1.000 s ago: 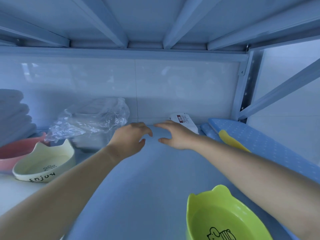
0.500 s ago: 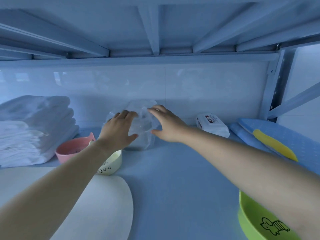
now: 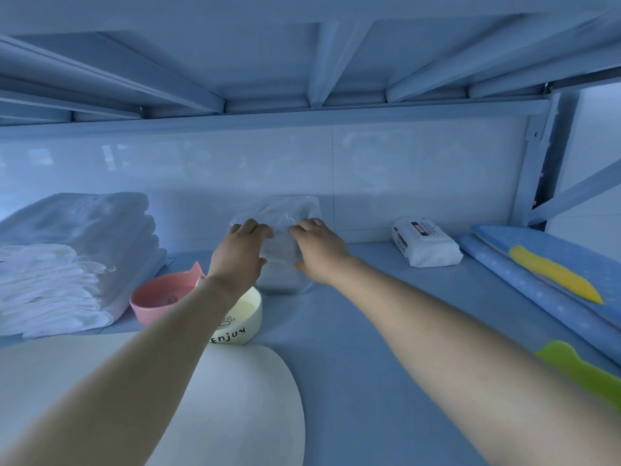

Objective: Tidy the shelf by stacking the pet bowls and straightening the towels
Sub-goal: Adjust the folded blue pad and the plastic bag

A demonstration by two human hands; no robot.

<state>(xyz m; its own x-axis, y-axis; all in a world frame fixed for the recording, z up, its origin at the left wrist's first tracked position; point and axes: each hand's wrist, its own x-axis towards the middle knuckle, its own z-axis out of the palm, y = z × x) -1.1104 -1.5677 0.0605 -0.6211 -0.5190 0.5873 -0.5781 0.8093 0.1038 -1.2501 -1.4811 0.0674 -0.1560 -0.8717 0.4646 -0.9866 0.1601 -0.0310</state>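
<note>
Nearest, a green bowl (image 3: 586,373) peeks in at the right edge. Farther back, a cream bowl (image 3: 240,319) touches a pink bowl (image 3: 158,299) beside stacked towels (image 3: 67,260); the bowls look hard and smooth, best lifted by their rims. At the wall, the left hand (image 3: 237,255) and right hand (image 3: 319,252) press both sides of a crinkly plastic bag (image 3: 285,237), fingers curled.

Single head-worn wide view, set low inside the shelf (image 3: 369,331) bay, facing the tiled back wall (image 3: 369,169). Upper shelf underside (image 3: 268,55) close overhead. Both forearms run in from the bottom edge.
</note>
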